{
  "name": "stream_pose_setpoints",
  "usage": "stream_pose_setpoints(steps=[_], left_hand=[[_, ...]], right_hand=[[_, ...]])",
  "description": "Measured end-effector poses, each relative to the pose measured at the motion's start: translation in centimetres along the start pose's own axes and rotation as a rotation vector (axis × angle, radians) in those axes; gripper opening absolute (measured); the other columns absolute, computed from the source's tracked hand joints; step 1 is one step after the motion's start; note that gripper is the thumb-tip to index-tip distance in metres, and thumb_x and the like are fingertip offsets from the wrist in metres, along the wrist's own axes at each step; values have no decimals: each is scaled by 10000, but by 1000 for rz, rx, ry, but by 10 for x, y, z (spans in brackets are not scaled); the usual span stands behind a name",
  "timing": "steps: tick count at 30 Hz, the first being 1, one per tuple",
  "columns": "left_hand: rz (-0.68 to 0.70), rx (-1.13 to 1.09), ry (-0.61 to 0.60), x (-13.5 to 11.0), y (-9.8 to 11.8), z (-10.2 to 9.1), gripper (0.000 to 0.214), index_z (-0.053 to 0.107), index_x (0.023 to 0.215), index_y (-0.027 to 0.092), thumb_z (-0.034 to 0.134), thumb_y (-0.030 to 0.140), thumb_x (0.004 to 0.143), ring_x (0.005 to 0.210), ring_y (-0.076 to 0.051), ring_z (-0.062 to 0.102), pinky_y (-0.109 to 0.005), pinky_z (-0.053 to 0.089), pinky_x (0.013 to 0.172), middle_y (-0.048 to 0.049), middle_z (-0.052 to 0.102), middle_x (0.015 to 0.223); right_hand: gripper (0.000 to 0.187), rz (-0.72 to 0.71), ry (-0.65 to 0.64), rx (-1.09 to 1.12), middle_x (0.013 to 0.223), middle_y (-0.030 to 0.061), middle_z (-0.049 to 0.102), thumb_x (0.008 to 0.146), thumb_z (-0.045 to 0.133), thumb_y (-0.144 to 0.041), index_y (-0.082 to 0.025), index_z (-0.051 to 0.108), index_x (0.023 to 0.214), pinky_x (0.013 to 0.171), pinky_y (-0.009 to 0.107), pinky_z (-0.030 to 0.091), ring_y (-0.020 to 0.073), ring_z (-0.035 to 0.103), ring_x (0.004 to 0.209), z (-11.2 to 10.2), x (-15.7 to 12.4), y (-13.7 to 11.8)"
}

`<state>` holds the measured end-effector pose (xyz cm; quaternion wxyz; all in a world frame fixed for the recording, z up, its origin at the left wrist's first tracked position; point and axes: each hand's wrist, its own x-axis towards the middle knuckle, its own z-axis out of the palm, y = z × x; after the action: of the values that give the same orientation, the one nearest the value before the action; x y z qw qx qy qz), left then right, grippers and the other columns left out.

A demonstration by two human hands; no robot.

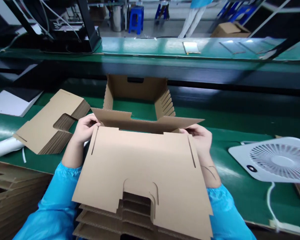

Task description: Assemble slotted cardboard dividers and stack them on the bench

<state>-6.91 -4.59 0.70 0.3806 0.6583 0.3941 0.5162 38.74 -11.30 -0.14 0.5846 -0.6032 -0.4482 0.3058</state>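
Observation:
A tilted strip of brown cardboard (150, 125) with a notched upper edge stands between my hands. My left hand (85, 130) has its thumb and fingers closed at the strip's left end. At the opposite end my right hand (198, 136) grips the strip, some fingers hidden behind it. Right in front lies a flat slotted cardboard sheet (142, 160), its far corners close to both hands. Under that sheet are several similar pieces with cut-outs. Beyond the strip, an open cardboard frame (140, 87) with toothed side walls rests on the green bench (230, 150).
To the left lies a stack of cut cardboard pieces (47, 120), near a white-and-black flat item (12, 100). A grey fan (277, 160) with a cable sits at the right. More cardboard (12, 193) is piled lower left. A raised green shelf (145, 46) runs across the back.

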Motion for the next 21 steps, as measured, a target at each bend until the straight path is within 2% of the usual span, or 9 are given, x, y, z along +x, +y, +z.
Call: stream_pose_setpoints(steps=[3, 6, 8, 11, 14, 17, 21], left_hand=[[-11, 20, -24, -1, -4, -1, 283, 832, 859, 212, 963, 457, 911, 877, -227, 768, -344, 628, 791, -92, 830, 954], [-23, 131, -139, 1, -4, -6, 242, 867, 931, 212, 954, 437, 912, 905, -256, 784, -373, 638, 805, -114, 861, 1028], [-20, 188, -203, 3, -2, -9, 222, 890, 988, 220, 930, 432, 932, 899, -266, 789, -378, 634, 784, -118, 873, 1043], [-4, 239, -243, 4, 1, -10, 206, 904, 1015, 228, 909, 425, 955, 917, -273, 787, -378, 621, 773, -121, 868, 1035], [19, 255, -245, 5, 3, -9, 188, 895, 979, 229, 910, 415, 955, 904, -260, 766, -369, 601, 763, -116, 850, 1020], [45, 233, -225, 6, 4, -8, 197, 853, 880, 222, 920, 397, 939, 862, -242, 729, -369, 585, 769, -93, 814, 951], [-1, 190, -211, 3, 2, -3, 173, 817, 823, 223, 920, 331, 910, 854, -248, 730, -378, 586, 781, -72, 794, 911]], right_hand=[[251, 20, 39, 25, 872, 75, 812, 645, 980, -378, -219, 851, 791, 741, 349, 611, 230, 739, 809, 1, -2, 2], [259, -13, 51, 36, 898, 79, 802, 643, 966, -401, -217, 847, 783, 772, 363, 626, 234, 746, 837, 4, -2, 2], [263, -49, 49, -36, 910, 84, 801, 647, 952, -430, -224, 838, 764, 764, 379, 631, 253, 757, 852, 4, -2, 0], [273, -100, -15, -174, 966, 98, 824, 689, 908, -489, -240, 841, 776, 768, 402, 630, 294, 783, 906, 0, -2, -3], [315, -98, -118, -278, 1049, 103, 849, 738, 867, -534, -255, 876, 884, 805, 422, 625, 326, 794, 968, -8, 3, -3], [383, -12, -238, -369, 1103, 120, 862, 676, 877, -531, -246, 881, 931, 812, 443, 634, 367, 787, 994, -13, 11, 1], [397, 212, -292, -344, 1090, 149, 860, 629, 886, -516, -209, 862, 880, 634, 386, 598, 344, 758, 879, -9, 15, -1]])
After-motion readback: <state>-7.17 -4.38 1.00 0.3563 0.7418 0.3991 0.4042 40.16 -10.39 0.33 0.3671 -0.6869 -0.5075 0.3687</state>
